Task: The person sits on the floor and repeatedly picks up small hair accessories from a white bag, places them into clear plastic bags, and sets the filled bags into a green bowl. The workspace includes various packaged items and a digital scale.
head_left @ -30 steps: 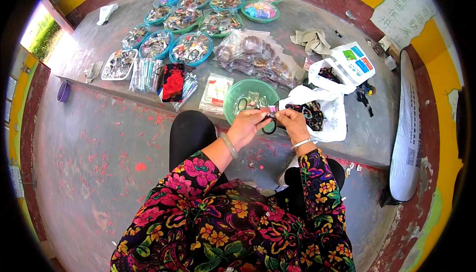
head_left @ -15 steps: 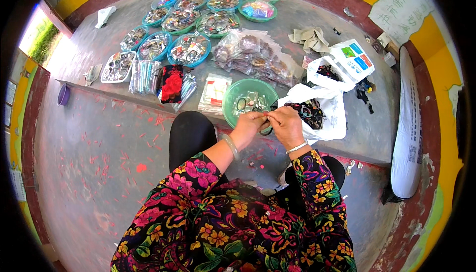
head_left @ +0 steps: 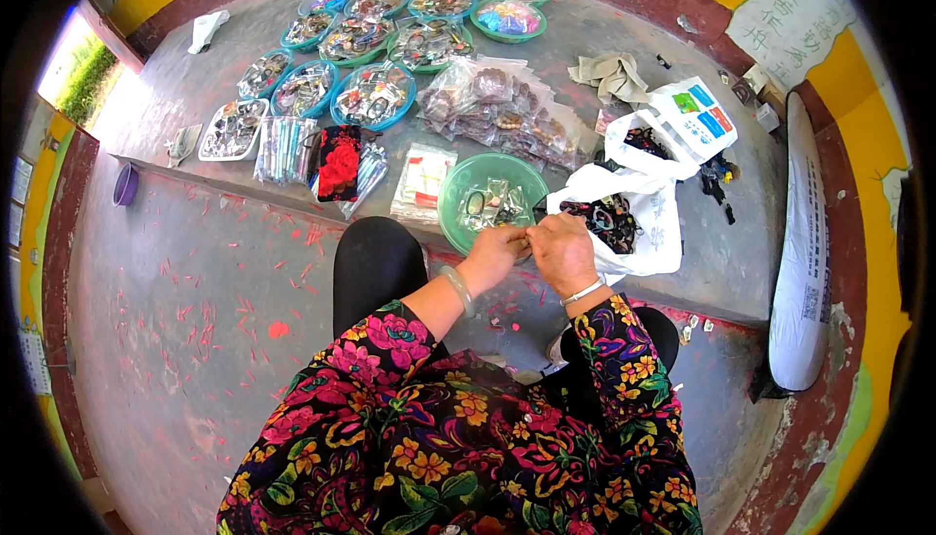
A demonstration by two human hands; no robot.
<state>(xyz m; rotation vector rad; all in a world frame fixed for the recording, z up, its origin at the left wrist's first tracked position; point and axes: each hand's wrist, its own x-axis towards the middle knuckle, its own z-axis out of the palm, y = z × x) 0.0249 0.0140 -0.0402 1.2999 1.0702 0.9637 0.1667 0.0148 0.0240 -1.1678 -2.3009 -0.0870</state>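
My left hand (head_left: 495,254) and my right hand (head_left: 563,250) meet fingertip to fingertip just in front of the green plastic bowl (head_left: 453,208). Both are closed in a pinch on a thin dark cord, mostly hidden by the fingers. Inside the bowl lie small clear packets (head_left: 495,205) with dark rings or bands in them. Close to my right hand stands an open white plastic bag (head_left: 658,233), filled with a tangle of dark bands (head_left: 616,226) with coloured bits.
A stack of flat packets (head_left: 421,184) lies left of the bowl. Behind are a heap of bagged bracelets (head_left: 502,116), several basins of packaged trinkets (head_left: 372,96) and a second white bag (head_left: 697,125). The raised concrete ledge (head_left: 717,277) ends just before my knees.
My right hand has turned so its back covers more of the pinch. The dark loop that hung below the fingers is now hidden.
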